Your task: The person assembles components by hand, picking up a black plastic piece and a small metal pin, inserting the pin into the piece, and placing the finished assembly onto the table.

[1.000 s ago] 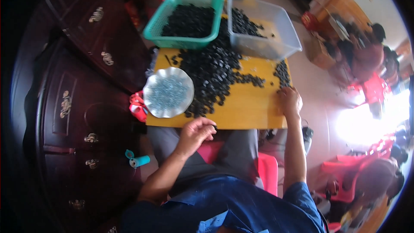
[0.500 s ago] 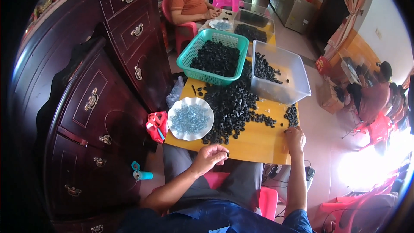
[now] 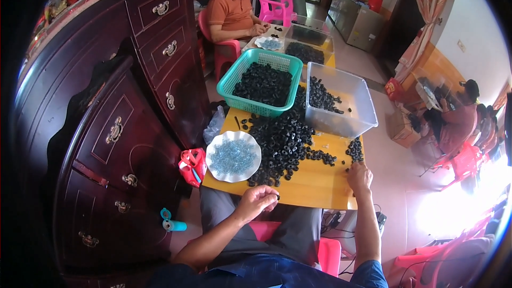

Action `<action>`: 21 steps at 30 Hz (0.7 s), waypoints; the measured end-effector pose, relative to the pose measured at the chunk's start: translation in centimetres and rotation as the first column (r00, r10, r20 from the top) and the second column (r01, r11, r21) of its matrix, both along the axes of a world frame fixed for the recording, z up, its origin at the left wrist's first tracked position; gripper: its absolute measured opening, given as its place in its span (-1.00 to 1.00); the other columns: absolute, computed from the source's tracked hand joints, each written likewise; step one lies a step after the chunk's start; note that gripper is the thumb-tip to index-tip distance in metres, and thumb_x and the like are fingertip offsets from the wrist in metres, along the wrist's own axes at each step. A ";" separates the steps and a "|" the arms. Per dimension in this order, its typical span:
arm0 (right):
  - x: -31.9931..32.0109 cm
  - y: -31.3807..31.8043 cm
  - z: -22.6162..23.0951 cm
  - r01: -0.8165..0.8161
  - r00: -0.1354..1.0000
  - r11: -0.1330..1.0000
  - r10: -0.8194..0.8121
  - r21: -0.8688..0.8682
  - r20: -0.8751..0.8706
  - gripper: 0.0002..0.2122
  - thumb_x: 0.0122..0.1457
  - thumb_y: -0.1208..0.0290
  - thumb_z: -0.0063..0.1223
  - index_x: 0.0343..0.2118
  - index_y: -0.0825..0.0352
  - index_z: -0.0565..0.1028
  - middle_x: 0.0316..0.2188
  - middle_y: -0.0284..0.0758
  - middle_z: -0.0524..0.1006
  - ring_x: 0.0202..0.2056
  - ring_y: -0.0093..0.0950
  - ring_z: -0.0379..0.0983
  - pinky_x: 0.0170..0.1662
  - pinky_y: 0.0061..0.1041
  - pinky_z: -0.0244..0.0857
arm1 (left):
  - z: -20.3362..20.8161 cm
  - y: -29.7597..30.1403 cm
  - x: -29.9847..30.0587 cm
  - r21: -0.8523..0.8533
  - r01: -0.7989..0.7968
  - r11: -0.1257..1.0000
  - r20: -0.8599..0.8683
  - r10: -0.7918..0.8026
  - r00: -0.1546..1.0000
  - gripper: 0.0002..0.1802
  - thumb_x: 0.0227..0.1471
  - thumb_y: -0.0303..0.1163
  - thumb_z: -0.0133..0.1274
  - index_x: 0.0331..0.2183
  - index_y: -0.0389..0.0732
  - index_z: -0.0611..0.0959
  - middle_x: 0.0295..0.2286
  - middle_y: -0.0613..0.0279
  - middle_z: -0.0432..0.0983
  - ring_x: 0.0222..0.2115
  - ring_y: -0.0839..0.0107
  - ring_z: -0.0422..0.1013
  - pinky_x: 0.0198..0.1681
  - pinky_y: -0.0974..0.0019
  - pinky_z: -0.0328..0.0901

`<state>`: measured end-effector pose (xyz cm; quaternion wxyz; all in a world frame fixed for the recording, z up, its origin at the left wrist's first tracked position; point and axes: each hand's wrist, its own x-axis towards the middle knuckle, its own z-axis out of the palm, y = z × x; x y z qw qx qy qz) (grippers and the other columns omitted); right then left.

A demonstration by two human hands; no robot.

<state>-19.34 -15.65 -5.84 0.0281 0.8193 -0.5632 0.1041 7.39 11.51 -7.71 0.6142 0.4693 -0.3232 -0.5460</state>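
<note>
My left hand [image 3: 257, 202] is closed in a pinch on a small black piece [image 3: 278, 197], just over the table's front edge. At the table's right side my right hand [image 3: 360, 177] is bent down with its fingers drawn together. A dark bit shows by its fingertips, but I cannot make out whether it is held. Just beyond that hand lies a small cluster of black ring-shaped pieces [image 3: 354, 150]. A large heap of the same pieces [image 3: 282, 136] covers the middle of the table. Left of the heap sits a white wavy-rimmed plate [image 3: 212, 173] holding many tiny clear-bluish pieces.
Behind the heap stand a green basket [image 3: 226, 86] full of black pieces and a clear plastic bin [image 3: 365, 108] with some inside. Across the table a person in orange [image 3: 229, 13] works by another plate. A dark wooden cabinet [image 3: 149, 128] fills the left side.
The view has shifted slightly, so the table sits lower in the picture. Both hands keep nearly the same places and poses; the left still pinches its black piece.
</note>
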 end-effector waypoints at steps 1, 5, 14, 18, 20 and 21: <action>-0.1 0.2 0.5 0.007 1.000 1.000 -0.007 -0.021 0.018 -0.85 0.15 0.38 -0.04 -0.41 0.33 0.53 -0.32 -0.14 0.54 -0.29 -0.10 0.53 -0.20 -0.13 0.39 | 0.1 0.0 0.0 0.001 0.000 1.000 0.002 0.000 1.000 -0.86 0.18 -0.46 0.07 -0.24 -0.32 0.58 -0.48 0.29 0.54 -0.52 0.62 0.42 -0.42 0.52 0.36; 0.4 1.4 3.5 0.095 0.990 0.995 -0.093 -0.010 0.105 -0.83 0.20 0.37 -0.10 -0.31 0.35 0.47 -0.28 -0.12 0.56 -0.27 -0.12 0.54 -0.18 -0.14 0.40 | 0.2 0.1 -0.1 -0.024 0.001 1.000 0.000 -0.001 1.000 -0.86 0.18 -0.46 0.07 -0.24 -0.33 0.58 -0.48 0.27 0.53 -0.53 0.62 0.41 -0.43 0.52 0.35; 4.8 10.5 7.0 -0.370 0.607 0.929 0.229 0.016 0.761 -0.94 0.10 0.54 0.15 -0.37 0.36 0.51 -0.59 -0.40 0.53 -0.63 -0.72 0.38 -0.53 -0.66 0.24 | -0.1 1.1 -0.5 -0.010 -0.011 1.000 -0.043 0.011 0.999 -0.81 0.17 -0.40 0.06 -0.23 -0.33 0.58 -0.48 0.21 0.54 -0.57 0.61 0.42 -0.48 0.56 0.30; 7.9 14.0 3.8 -0.603 0.418 0.746 -0.006 0.282 0.909 -0.92 0.19 0.47 0.11 -0.34 0.37 0.52 -0.60 -0.51 0.45 -0.57 -0.78 0.31 -0.50 -0.73 0.19 | 0.4 0.4 0.1 -0.006 0.002 1.000 -0.152 -0.003 0.988 -0.81 0.20 -0.38 0.00 -0.24 -0.32 0.56 -0.54 0.20 0.51 -0.61 0.57 0.40 -0.55 0.54 0.24; 9.6 15.6 3.5 -0.658 0.416 0.687 -0.010 0.308 0.909 -0.90 0.21 0.45 0.10 -0.33 0.38 0.53 -0.61 -0.52 0.43 -0.56 -0.77 0.31 -0.49 -0.70 0.20 | 1.5 0.5 0.3 0.019 -0.032 0.999 -0.213 0.036 0.976 -0.80 0.22 -0.38 -0.03 -0.20 -0.31 0.54 -0.55 0.22 0.49 -0.61 0.54 0.40 -0.54 0.48 0.27; 10.1 15.9 3.5 -0.675 0.474 0.651 0.022 0.347 0.880 -0.87 0.25 0.42 0.06 -0.28 0.39 0.52 -0.46 -0.45 0.53 -0.48 -0.74 0.37 -0.42 -0.71 0.28 | 1.4 0.5 0.8 -0.022 -0.011 1.000 -0.253 0.006 0.967 -0.80 0.22 -0.38 -0.04 -0.19 -0.30 0.54 -0.53 0.22 0.49 -0.61 0.54 0.41 -0.53 0.47 0.30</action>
